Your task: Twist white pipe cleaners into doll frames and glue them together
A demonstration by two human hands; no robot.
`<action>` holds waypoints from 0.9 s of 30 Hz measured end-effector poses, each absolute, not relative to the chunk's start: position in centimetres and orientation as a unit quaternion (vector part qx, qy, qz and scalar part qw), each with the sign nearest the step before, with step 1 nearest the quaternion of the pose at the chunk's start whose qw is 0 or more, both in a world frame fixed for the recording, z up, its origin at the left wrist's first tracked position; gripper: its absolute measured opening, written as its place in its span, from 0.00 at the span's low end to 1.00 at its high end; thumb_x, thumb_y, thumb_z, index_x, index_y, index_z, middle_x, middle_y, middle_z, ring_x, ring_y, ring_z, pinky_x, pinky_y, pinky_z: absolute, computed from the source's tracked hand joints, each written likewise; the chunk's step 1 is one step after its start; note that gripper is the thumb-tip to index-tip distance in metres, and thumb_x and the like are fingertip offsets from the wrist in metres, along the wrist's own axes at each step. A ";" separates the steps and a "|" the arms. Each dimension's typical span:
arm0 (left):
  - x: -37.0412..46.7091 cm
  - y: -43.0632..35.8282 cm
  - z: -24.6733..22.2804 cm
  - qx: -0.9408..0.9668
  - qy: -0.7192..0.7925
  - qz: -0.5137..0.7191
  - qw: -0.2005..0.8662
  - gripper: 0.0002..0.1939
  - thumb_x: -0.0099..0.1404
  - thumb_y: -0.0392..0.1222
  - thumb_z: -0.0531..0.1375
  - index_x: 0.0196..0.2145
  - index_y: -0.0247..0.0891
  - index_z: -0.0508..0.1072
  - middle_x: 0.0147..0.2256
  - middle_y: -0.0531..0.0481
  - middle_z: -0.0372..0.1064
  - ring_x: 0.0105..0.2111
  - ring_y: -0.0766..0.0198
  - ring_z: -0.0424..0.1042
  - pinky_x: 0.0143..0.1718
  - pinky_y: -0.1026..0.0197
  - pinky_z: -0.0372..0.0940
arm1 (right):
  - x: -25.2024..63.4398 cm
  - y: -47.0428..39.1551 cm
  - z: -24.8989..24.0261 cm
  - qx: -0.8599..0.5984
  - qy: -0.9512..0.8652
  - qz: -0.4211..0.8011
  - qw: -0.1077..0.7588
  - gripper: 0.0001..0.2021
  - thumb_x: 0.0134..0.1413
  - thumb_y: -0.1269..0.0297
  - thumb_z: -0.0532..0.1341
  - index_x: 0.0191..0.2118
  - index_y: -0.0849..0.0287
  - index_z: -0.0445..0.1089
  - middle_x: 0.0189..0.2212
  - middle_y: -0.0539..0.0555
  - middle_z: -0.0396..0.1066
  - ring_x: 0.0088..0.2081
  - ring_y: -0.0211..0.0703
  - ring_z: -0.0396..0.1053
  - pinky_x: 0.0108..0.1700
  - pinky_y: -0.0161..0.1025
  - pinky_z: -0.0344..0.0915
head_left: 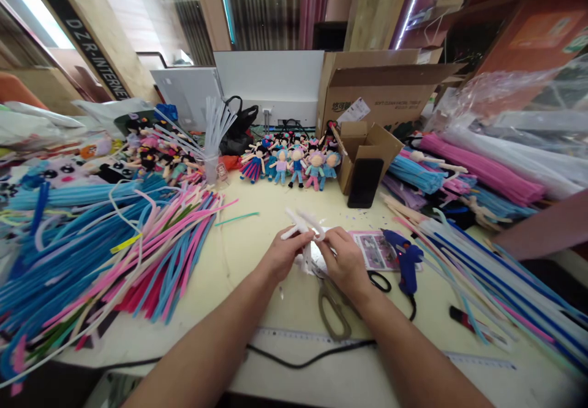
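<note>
Above the middle of the desk [257,261], the left hand [283,253] and the right hand [346,264] both pinch the white piece [297,220], probably to steady it. The glue gun [407,267] at three o'clock and scissors [340,337] at five seem placed for easy reach.

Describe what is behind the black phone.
A small open cardboard box, with a larger box further back. The phone covers part of the small box, so that part cannot be seen.

DZR-INTERNET, dark strip [79,35] (slanted); SOFT CLEAN, carton [390,92]
</note>
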State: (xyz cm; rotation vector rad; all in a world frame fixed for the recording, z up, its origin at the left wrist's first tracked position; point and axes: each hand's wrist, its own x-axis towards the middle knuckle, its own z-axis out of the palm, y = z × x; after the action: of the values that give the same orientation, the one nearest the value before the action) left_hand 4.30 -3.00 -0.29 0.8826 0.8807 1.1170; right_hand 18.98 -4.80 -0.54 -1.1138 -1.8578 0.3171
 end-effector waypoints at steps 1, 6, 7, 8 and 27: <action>4.3 -3.0 -0.3 0.396 0.386 0.496 0.669 0.13 0.49 0.44 0.68 0.28 0.33 0.73 0.23 0.55 0.61 0.23 0.72 0.58 0.26 0.67 0.52 | 19.0 -4.8 -0.5 -0.455 -0.744 0.150 0.466 0.08 0.61 0.66 0.55 0.31 0.58 0.68 0.30 0.53 0.67 0.35 0.43 0.64 0.39 0.40 0.60; 4.1 -2.9 -0.3 0.428 0.365 0.492 0.664 0.11 0.51 0.44 0.66 0.28 0.34 0.72 0.24 0.54 0.62 0.26 0.70 0.60 0.29 0.66 0.53 | 18.9 -4.7 -0.5 -0.487 -0.655 0.303 0.492 0.08 0.55 0.61 0.59 0.27 0.57 0.67 0.26 0.50 0.66 0.31 0.41 0.63 0.35 0.37 0.58; 4.0 -2.8 -0.4 0.437 0.365 0.493 0.658 0.10 0.52 0.43 0.66 0.28 0.34 0.72 0.24 0.54 0.62 0.26 0.70 0.59 0.29 0.66 0.53 | 18.9 -4.6 -0.5 -0.490 -0.632 0.344 0.492 0.09 0.54 0.60 0.59 0.26 0.58 0.67 0.25 0.50 0.65 0.30 0.40 0.62 0.34 0.37 0.58; 4.0 -2.8 -0.5 0.448 0.365 0.493 0.650 0.10 0.52 0.43 0.66 0.28 0.34 0.72 0.24 0.55 0.62 0.26 0.70 0.59 0.29 0.66 0.53 | 18.8 -4.6 -0.4 -0.490 -0.607 0.388 0.491 0.10 0.53 0.58 0.60 0.26 0.58 0.67 0.23 0.49 0.64 0.28 0.39 0.61 0.32 0.37 0.57; 2.9 -2.4 0.0 0.505 0.360 0.435 0.653 0.25 0.46 0.43 0.69 0.43 0.37 0.73 0.33 0.50 0.69 0.33 0.65 0.66 0.34 0.63 0.58 | 18.9 -4.6 0.3 -0.448 -0.466 0.536 0.543 0.11 0.44 0.57 0.64 0.23 0.58 0.64 0.18 0.45 0.59 0.23 0.34 0.55 0.27 0.34 0.51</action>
State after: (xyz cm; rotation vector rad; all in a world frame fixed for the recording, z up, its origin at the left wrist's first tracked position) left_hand 2.95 -2.35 0.02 1.1459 0.8175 0.9862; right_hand 18.91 -4.55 0.29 -1.0640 -1.1071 1.2728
